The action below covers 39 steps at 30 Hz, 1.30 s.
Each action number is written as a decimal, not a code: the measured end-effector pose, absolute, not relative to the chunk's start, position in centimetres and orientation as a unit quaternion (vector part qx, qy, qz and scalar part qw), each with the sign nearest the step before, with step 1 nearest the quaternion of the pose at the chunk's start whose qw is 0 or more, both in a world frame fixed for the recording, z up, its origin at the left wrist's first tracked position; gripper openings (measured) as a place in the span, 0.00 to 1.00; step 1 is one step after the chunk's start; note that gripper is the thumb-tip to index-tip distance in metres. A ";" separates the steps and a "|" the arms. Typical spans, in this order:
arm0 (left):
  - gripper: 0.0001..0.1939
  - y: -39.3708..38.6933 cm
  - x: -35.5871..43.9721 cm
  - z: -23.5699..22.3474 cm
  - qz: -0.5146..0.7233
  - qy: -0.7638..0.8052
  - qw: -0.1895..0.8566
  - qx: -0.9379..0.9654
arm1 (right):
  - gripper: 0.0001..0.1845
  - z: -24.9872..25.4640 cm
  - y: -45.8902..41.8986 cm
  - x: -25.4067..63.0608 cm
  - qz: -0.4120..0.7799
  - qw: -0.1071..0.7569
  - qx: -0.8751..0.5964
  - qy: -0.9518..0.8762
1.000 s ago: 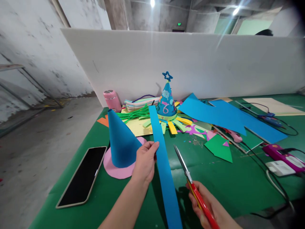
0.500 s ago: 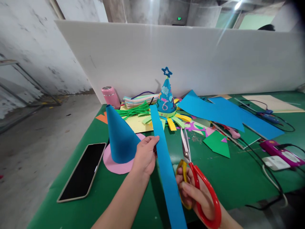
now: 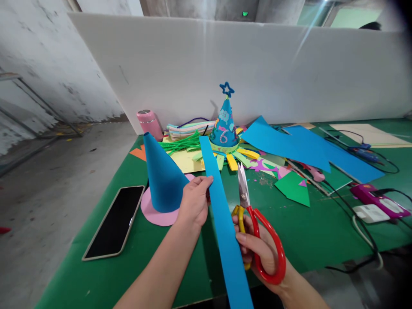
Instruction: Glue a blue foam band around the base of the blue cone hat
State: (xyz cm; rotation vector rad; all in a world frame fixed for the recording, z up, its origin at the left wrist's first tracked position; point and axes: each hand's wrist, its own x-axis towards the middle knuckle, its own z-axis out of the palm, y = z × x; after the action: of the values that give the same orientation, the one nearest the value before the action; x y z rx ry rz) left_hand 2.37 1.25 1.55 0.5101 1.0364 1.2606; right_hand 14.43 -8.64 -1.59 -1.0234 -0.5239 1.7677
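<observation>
Strip of blue paper (image 3: 222, 214), left grip (image 3: 195, 201) pinching its left edge, right grip (image 3: 261, 250) curled around red-and-yellow-handled metal scissors (image 3: 245, 198) to its right

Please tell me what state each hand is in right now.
Left hand: closed, holding the blue strip by its edge.
Right hand: closed, holding the scissors; whether its thumb presses the strip cannot be told.

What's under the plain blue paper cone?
A round pink paper sheet, its edge showing past the plain blue paper cone. Whatever the cone covers can't be seen.
</observation>
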 end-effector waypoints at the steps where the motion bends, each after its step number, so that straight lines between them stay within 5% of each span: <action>1: 0.12 1.2 2.4 1.5 0.556 0.458 0.656 0.225 | 0.21 -1.5 -8.7 14.4 0.731 0.494 -0.418 -0.216; 23: 0.12 1.3 2.6 1.4 0.557 0.476 0.631 0.253 | 0.17 -0.9 -8.9 14.8 0.741 0.493 -0.373 -0.262; 31: 0.09 1.7 2.7 1.6 0.574 0.502 0.568 0.309 | 0.24 -1.8 -9.0 14.8 0.686 0.472 -0.454 -0.316; 39: 0.10 2.3 3.2 2.3 0.571 0.520 0.523 0.360 | 0.17 -2.7 -8.9 14.6 0.720 0.487 -0.417 -0.263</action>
State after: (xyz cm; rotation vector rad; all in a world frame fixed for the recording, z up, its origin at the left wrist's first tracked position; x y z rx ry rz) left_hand 3.20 2.31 2.26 0.8622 1.2463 1.3683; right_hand 14.57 -8.87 -2.71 -1.0147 -0.6406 1.7519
